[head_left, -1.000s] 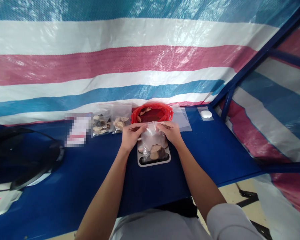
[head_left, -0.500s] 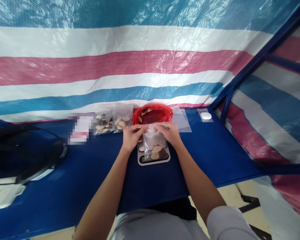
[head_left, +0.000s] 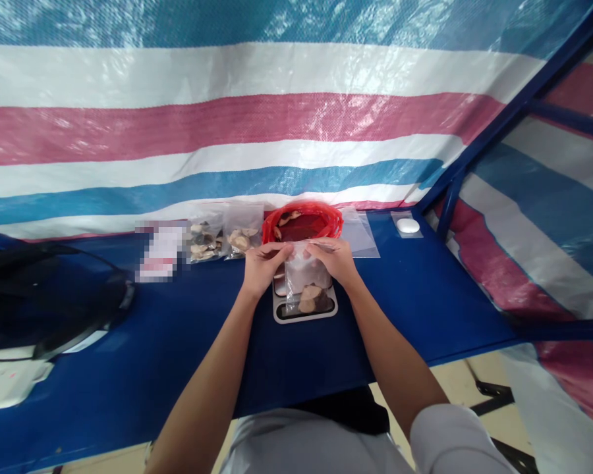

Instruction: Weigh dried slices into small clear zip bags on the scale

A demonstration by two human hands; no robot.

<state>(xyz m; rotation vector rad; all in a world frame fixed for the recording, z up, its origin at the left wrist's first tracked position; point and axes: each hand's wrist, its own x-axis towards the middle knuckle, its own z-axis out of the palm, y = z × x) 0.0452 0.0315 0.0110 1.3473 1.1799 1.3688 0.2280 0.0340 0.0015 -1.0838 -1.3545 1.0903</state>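
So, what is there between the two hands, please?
In the head view, a clear plastic bag with pale and dark contents; the left hand and the right hand pinch its top.

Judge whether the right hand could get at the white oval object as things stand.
Probably yes, if the right hand lets go of the clear bag: only flat plastic and tabletop seem to lie between that hand and the white oval object.

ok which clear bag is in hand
The bag over the white scale, pinched by left hand and right hand; the others rest on the blue table.
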